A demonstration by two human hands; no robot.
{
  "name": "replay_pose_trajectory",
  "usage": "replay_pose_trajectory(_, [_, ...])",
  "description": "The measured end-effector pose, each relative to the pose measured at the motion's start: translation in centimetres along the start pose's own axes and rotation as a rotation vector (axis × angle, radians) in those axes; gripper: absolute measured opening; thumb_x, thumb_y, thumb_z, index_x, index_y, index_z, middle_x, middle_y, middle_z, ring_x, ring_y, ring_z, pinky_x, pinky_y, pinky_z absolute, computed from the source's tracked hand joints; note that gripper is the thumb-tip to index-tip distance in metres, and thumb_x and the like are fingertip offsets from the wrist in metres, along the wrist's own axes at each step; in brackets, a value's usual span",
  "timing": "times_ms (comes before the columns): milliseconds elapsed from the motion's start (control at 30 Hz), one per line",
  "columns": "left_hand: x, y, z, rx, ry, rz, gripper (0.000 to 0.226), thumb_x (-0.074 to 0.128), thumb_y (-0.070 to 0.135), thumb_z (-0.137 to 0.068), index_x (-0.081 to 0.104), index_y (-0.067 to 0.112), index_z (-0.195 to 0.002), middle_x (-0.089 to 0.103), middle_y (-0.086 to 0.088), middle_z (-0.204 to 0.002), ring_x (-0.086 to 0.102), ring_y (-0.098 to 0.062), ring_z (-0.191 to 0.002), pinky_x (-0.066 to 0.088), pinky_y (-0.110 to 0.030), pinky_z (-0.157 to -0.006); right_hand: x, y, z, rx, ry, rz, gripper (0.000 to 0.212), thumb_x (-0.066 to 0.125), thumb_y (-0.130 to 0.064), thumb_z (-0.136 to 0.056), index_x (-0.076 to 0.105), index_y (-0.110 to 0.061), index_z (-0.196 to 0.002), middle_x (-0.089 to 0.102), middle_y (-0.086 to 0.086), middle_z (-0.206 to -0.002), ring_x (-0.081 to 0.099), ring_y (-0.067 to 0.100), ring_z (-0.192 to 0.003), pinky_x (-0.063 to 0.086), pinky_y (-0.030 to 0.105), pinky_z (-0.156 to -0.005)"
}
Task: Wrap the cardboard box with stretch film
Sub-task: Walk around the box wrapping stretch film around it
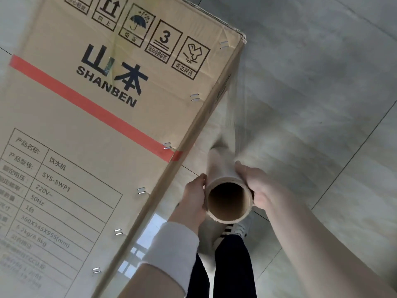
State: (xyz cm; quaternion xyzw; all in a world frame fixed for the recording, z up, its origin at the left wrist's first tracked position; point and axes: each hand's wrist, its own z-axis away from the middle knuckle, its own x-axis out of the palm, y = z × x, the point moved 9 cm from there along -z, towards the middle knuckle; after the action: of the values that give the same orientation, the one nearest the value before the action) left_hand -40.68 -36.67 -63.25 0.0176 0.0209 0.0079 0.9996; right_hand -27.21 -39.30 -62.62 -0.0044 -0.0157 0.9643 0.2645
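A tall cardboard box (pixel 90 130) with black print and a red tape stripe fills the left of the head view. Just right of its stapled corner edge I hold a roll of stretch film (pixel 223 175) on a brown cardboard core, its open end facing me. My left hand (pixel 194 195) grips the roll's left side and my right hand (pixel 256 186) grips its right side. A clear sheet of film (pixel 233 108) stretches from the roll up along the box's right edge toward its far corner.
The pale grey tiled floor (pixel 322 82) spreads to the right of the box. My dark trouser legs (pixel 232 267) and a striped shoe (pixel 234 230) stand below the roll, close to the box's near edge.
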Motion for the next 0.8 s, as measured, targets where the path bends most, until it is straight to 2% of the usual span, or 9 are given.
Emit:
replay_pose_trajectory(67, [0.2,1.9,-0.6,0.059,-0.061,-0.114,0.035,0.045,0.021,-0.096,0.052,0.008,-0.064,0.054,-0.001,-0.041,0.050,-0.011,-0.032,0.037,-0.012,-0.036,0.8,0.1,-0.9,-0.019,0.012,0.042,0.031,0.041,-0.042,-0.098,0.057,-0.018,-0.110,0.062,0.006,-0.080,0.058,0.024,-0.070,0.050,0.038,-0.073])
replay_pose_trajectory(167, [1.6,1.9,-0.4,-0.061,-0.220,-0.185,0.033,0.054,0.036,-0.092,0.064,0.005,-0.091,0.070,-0.006,-0.061,0.067,-0.014,-0.053,0.052,-0.019,-0.054,0.9,0.3,-1.5,-0.058,0.007,-0.051,0.029,0.038,-0.037,-0.100,0.056,-0.014,-0.096,0.059,0.005,-0.072,0.055,0.019,-0.061,0.044,0.025,-0.049])
replay_pose_trajectory(267, [1.3,-0.5,-0.6,-0.242,-0.243,-0.092,0.052,0.069,0.031,-0.082,0.055,-0.001,-0.121,0.068,-0.018,-0.104,0.068,-0.027,-0.087,0.053,-0.036,-0.081,0.0,1.5,-1.8,-0.055,0.020,-0.301,0.026,0.045,-0.029,-0.099,0.061,-0.008,-0.095,0.062,0.007,-0.076,0.060,0.019,-0.061,0.047,0.029,-0.057])
replay_pose_trajectory(333, [0.7,-1.5,-1.1,-0.242,-0.232,-0.019,0.062,0.072,0.030,-0.078,0.051,0.000,-0.127,0.063,-0.019,-0.117,0.064,-0.031,-0.099,0.052,-0.040,-0.087,0.1,2.6,-2.1,-0.058,-0.024,-0.396,0.029,0.052,-0.028,-0.095,0.058,-0.011,-0.118,0.065,0.010,-0.090,0.065,0.021,-0.065,0.050,0.032,-0.065])
replay_pose_trajectory(400, [-0.4,-2.0,-1.5,-0.178,-0.180,0.016,0.057,0.069,0.030,-0.080,0.052,0.001,-0.126,0.065,-0.017,-0.108,0.064,-0.030,-0.094,0.053,-0.039,-0.083,0.5,4.4,-2.2,0.004,-0.026,-0.403,0.051,0.056,-0.029,-0.091,0.044,-0.012,-0.138,0.065,0.014,-0.107,0.068,0.025,-0.075,0.052,0.036,-0.071])
replay_pose_trajectory(500, [-1.8,-3.3,-1.3,-0.121,-0.123,0.164,0.058,0.068,0.031,-0.082,0.048,0.014,-0.134,0.066,-0.017,-0.100,0.068,-0.029,-0.078,0.056,-0.036,-0.061,1.0,6.0,-2.0,0.066,-0.053,-0.418,0.044,0.051,-0.035,-0.093,0.053,0.000,-0.119,0.070,0.018,-0.087,0.067,0.029,-0.071,0.051,0.036,-0.067])
replay_pose_trajectory(600, [-2.1,-3.2,0.2,-0.012,-0.116,0.163,0.044,0.055,0.037,-0.091,0.050,0.023,-0.133,0.065,-0.012,-0.099,0.066,-0.021,-0.068,0.052,-0.025,-0.046,0.6,6.4,-1.8,0.006,-0.049,-0.348,0.035,0.047,-0.034,-0.097,0.058,-0.003,-0.105,0.071,0.011,-0.065,0.068,0.022,-0.057,0.050,0.029,-0.057])
replay_pose_trajectory(733, [-2.4,-4.4,1.2,-0.022,-0.218,0.031,0.035,0.048,0.037,-0.094,0.072,0.013,-0.084,0.069,-0.010,-0.074,0.065,-0.022,-0.071,0.053,-0.032,-0.071,0.3,6.2,-1.8,-0.020,0.017,-0.176,0.026,0.048,-0.027,-0.098,0.061,-0.007,-0.090,0.067,0.006,-0.057,0.062,0.017,-0.048,0.047,0.023,-0.049])
replay_pose_trajectory(800, [-3.5,-5.8,0.8,-0.108,-0.179,0.026,0.037,0.055,0.044,-0.089,0.068,0.010,-0.098,0.070,-0.014,-0.083,0.065,-0.027,-0.081,0.051,-0.037,-0.080,0.7,6.1,-2.2,-0.039,0.037,-0.103,0.025,0.046,-0.026,-0.098,0.061,-0.008,-0.103,0.066,0.008,-0.075,0.060,0.019,-0.061,0.046,0.023,-0.049])
